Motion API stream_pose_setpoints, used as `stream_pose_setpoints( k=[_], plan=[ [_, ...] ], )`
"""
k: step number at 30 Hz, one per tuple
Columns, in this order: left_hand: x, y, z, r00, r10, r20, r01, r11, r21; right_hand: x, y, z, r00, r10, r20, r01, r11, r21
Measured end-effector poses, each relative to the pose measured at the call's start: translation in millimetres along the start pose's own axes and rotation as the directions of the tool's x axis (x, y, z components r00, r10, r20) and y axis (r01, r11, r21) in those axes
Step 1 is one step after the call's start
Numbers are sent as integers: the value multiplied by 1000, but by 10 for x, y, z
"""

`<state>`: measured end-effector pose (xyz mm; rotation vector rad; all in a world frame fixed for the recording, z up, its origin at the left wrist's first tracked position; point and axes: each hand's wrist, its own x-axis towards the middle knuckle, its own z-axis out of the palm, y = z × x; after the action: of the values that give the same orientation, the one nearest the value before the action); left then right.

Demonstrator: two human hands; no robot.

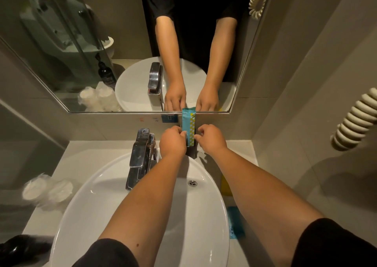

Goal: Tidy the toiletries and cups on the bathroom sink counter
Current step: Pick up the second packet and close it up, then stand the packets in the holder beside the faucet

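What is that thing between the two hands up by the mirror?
A tall teal packet with a yellow-checked stripe stands upright between the left hand and right hand, seen in the head view.

Both bare forearms reach straight forward, side by side, dark short sleeves at the elbows. The left hand (173, 142) and the right hand (211, 138) sit level, knuckles up, fingers curled inward toward each other, each pinching an edge of the same upright packet (188, 127).

faucet (140, 156) behind basin (126, 205), cups (48, 189) left
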<state>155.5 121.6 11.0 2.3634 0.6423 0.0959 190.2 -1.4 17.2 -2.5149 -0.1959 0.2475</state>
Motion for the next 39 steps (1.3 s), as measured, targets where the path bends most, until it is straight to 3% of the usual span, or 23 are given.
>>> stream_pose_setpoints(
  k=[8,14,18,21,27,32,36,39],
  plan=[
    [-195,45,-188,996,84,1,-84,995,48,-229,-32,-315,999,-32,-15,30,991,-133],
    [-462,23,-360,971,240,-2,-236,955,180,-461,28,-525,995,-99,5,94,931,-354],
    [-606,-30,-388,900,426,93,-430,837,338,-692,141,-556,991,-134,0,117,867,-485],
    [-703,-82,-357,810,554,191,-579,704,412,-898,284,-543,992,-128,-3,107,842,-529],
    [-776,-261,-127,683,652,329,-727,560,397,-1386,778,-423,996,94,-4,-83,859,-505],
    [-786,-516,139,561,736,380,-828,484,284,-1847,1128,-144,947,317,51,-261,853,-453],
    [-698,-734,312,510,727,460,-858,396,327,-2122,1228,154,894,442,78,-384,843,-377],
    [-634,-807,348,496,702,511,-867,375,328,-2195,1234,371,890,448,80,-395,848,-354]
  ],
)
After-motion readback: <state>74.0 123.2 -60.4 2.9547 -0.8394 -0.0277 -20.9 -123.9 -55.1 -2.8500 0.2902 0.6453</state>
